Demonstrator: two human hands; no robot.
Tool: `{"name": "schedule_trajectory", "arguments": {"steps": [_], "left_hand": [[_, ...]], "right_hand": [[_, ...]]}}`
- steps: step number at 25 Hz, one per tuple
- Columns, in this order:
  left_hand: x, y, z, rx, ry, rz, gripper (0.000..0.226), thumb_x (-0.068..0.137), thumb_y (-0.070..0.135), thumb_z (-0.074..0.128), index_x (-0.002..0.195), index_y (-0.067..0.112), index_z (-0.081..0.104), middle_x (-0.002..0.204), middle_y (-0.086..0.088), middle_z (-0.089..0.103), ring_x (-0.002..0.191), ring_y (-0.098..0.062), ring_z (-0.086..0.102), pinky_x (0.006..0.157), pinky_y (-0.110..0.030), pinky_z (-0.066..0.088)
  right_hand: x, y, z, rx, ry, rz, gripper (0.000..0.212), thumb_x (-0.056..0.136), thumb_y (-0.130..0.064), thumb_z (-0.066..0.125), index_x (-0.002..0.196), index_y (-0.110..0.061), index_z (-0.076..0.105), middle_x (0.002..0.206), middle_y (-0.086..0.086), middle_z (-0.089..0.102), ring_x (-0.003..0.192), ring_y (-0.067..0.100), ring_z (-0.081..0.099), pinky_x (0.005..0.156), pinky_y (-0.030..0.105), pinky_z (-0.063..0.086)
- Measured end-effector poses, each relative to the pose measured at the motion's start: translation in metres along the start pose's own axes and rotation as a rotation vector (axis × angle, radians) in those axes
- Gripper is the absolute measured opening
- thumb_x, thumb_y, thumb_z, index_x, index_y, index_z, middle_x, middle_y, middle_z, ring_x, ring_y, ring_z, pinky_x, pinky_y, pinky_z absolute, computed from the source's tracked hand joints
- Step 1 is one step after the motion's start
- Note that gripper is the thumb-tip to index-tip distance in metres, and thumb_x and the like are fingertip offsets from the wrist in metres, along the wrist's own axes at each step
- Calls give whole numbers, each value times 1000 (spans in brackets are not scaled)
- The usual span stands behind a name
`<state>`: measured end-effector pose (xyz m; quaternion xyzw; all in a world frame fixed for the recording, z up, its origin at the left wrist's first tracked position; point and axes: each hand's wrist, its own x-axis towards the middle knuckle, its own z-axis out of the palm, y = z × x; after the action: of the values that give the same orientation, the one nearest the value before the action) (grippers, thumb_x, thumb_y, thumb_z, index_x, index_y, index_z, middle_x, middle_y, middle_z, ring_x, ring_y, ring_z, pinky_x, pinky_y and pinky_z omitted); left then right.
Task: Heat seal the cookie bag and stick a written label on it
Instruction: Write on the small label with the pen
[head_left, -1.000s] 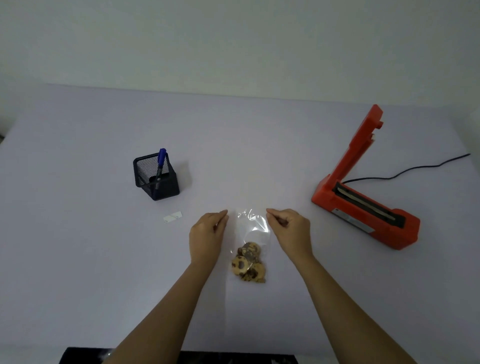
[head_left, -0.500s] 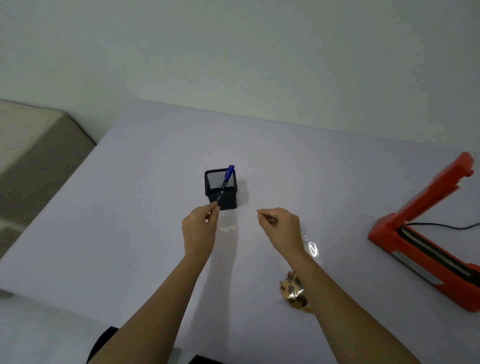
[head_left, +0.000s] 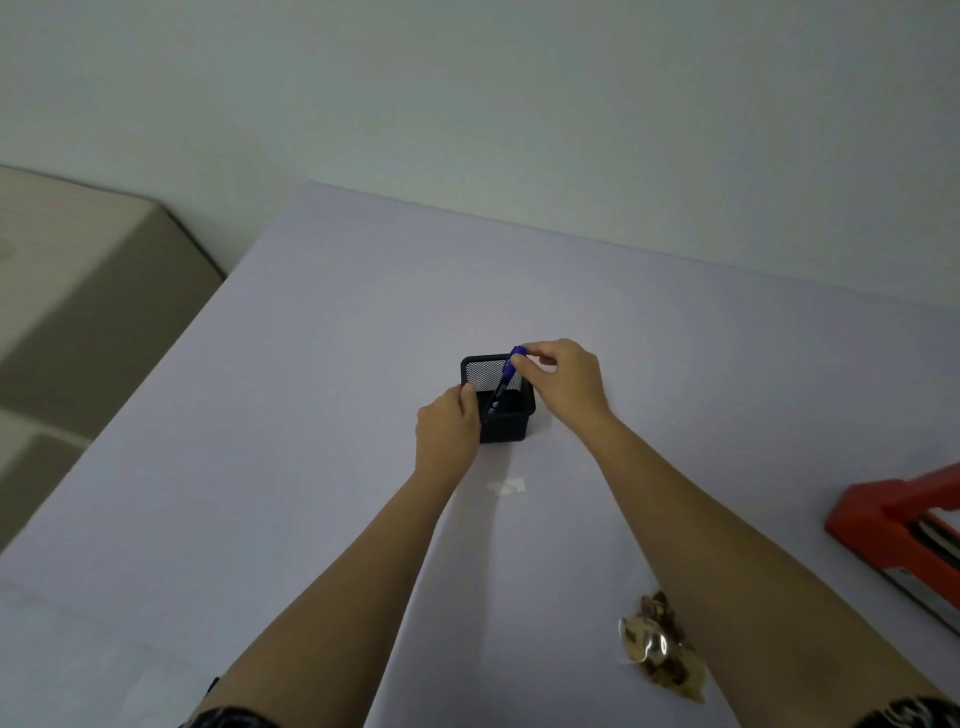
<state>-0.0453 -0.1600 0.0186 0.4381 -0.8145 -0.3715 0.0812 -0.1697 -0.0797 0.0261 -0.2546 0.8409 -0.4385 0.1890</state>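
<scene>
A blue pen (head_left: 506, 375) stands tilted in a black mesh pen holder (head_left: 501, 395) at mid table. My right hand (head_left: 563, 382) pinches the pen's blue cap at the top. My left hand (head_left: 448, 431) grips the holder's left side, thumb over the rim. A small white label (head_left: 506, 487) lies flat on the table just in front of the holder. The clear cookie bag (head_left: 660, 649) lies near the front right, partly under my right forearm.
The red heat sealer (head_left: 898, 525) sits at the right edge, only its left end in view. The table's left edge runs diagonally, with a beige surface (head_left: 78, 291) beyond it. A pale wall stands behind the table.
Both hands let go of the cookie bag and moved forward-left to the pen holder. The left hand took hold of the holder and the right hand pinched the pen. The view swung left.
</scene>
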Motion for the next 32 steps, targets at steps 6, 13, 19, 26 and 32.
{"name": "schedule_trajectory", "arguments": {"steps": [6, 13, 19, 26, 32], "left_hand": [[2, -5, 1, -58, -31, 2, 37, 100, 26, 29, 89, 2, 55, 85, -13, 62, 76, -27, 55, 52, -27, 39], [-11, 24, -47, -76, -49, 412, 47, 90, 44, 46, 112, 4, 58, 84, -1, 58, 77, -22, 56, 78, -39, 49], [-41, 41, -45, -124, -32, 452, 20, 92, 23, 56, 97, 8, 68, 78, -10, 69, 73, -25, 62, 68, -33, 50], [-79, 56, -27, -66, 7, 597, 24, 92, 22, 55, 88, 4, 69, 66, -10, 66, 57, -23, 58, 57, -37, 49], [-99, 57, -20, -253, -146, 285, 26, 93, 19, 51, 83, 3, 69, 67, -7, 64, 58, -15, 60, 60, -26, 50]], "right_hand": [[-5, -27, -13, 184, 86, -26, 21, 83, -31, 66, 99, -19, 71, 95, -7, 70, 87, -1, 62, 80, 10, 45], [-7, -59, -73, 383, 199, 5, 7, 84, -30, 65, 85, -25, 70, 79, -10, 68, 74, -1, 61, 73, 15, 46], [-39, -63, -84, 447, 223, 118, 21, 90, -40, 54, 90, -22, 64, 85, -4, 68, 69, 8, 60, 67, 23, 50], [-84, -54, -52, 257, 154, 230, 39, 90, -33, 47, 58, -14, 58, 54, 0, 59, 46, 11, 50, 49, 23, 42], [-90, -52, -51, 230, 117, 323, 34, 87, -21, 42, 57, -11, 52, 55, 2, 53, 47, 11, 46, 47, 22, 36]]}}
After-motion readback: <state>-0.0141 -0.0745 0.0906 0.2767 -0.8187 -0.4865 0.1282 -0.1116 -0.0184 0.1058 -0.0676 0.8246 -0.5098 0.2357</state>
